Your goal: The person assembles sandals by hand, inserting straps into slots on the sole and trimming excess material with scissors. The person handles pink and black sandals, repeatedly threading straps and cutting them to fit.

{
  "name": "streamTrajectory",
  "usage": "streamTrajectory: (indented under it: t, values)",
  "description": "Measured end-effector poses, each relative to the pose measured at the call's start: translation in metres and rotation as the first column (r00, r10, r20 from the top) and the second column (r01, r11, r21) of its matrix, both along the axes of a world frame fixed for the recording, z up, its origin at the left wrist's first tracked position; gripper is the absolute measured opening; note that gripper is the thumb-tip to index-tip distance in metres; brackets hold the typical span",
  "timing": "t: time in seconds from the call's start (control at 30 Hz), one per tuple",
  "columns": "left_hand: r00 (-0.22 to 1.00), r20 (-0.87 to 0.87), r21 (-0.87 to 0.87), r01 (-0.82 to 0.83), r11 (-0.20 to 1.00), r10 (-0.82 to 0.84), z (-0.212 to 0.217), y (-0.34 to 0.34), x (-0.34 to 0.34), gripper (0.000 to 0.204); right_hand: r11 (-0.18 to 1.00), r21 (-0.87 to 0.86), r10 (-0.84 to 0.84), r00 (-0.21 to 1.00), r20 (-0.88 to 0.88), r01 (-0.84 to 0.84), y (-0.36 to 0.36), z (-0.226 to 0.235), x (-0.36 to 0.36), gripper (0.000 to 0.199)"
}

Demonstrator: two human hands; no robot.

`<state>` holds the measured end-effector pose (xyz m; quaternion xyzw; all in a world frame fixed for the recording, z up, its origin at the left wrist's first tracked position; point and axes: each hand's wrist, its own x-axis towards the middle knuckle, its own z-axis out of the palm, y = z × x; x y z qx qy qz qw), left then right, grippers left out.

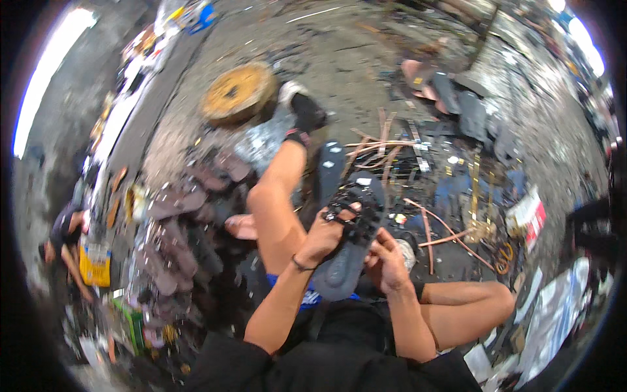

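Observation:
A dark grey sandal [340,269] with black straps is held over my lap, its sole face up. My left hand [321,236] grips it from the left, with the fingers closed about the black straps [346,212]. At the right edge of the sole, the curled fingers of my right hand [388,262] hold the side; part of their grip is hidden. Just beyond lies a second dark sole [332,163] with pale marks near its end. Motion blur softens the strap details.
A round wooden block [238,93] stands beyond my outstretched leg. Brown sandals [166,258] are heaped at the left, near a yellow packet [95,264] and another person [68,232]. Tan strips [385,147], dark soles [471,114] and a clear plastic bag [558,307] lie to the right.

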<state>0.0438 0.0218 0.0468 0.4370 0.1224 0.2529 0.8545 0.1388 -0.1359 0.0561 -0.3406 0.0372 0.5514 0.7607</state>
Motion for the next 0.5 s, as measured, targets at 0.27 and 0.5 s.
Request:
streamTrajectory:
  t: [0.27,0.5]
  values:
    - [0.426,-0.260,0.689,-0.547,0.476,0.866,0.053,0.046,-0.138,0.050,0.959,-0.283,0.116,0.927,0.358,-0.011,0.040,-0.025,0.042,0.035]
    - [0.081,-0.581,0.700,-0.458,0.548,0.810,-0.042,0.017,-0.240,0.077,0.848,-0.426,0.346,0.279,0.896,0.315,0.110,-0.161,0.061,0.052]
